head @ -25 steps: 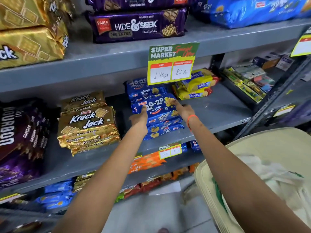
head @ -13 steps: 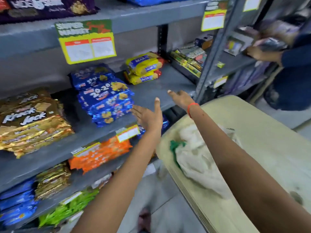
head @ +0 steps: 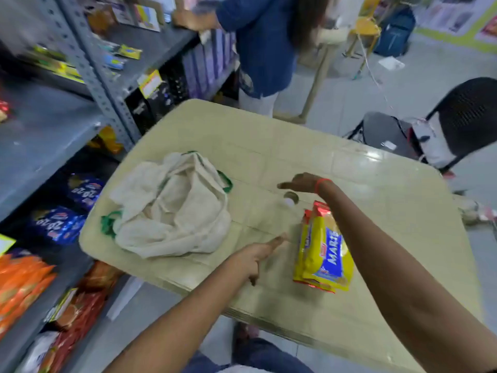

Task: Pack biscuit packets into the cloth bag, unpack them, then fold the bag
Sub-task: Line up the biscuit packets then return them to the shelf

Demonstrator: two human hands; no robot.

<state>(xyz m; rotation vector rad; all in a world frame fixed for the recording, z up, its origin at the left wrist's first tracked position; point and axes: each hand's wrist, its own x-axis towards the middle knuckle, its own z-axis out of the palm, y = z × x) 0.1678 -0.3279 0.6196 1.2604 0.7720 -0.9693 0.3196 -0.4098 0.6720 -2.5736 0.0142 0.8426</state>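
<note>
A crumpled cream cloth bag with green handles lies on the left part of the beige table. Yellow and blue Marie biscuit packets lie stacked on the table to its right. My left hand hovers between the bag and the packets, fingers stretched out, holding nothing. Above the table beyond the packets is my right hand, with an orange band on the wrist and its fingers spread and empty. My right forearm crosses just over the packets' top corner.
Grey metal shelves stand at the left with blue biscuit packets and orange packets. A person in blue stands beyond the table. At the right is a black chair. A small round object lies near my right hand.
My view has swung right from the shelf to the table. Both hands left the blue packets on the shelf and now hover over the table, where the Marie packets have come into view.
</note>
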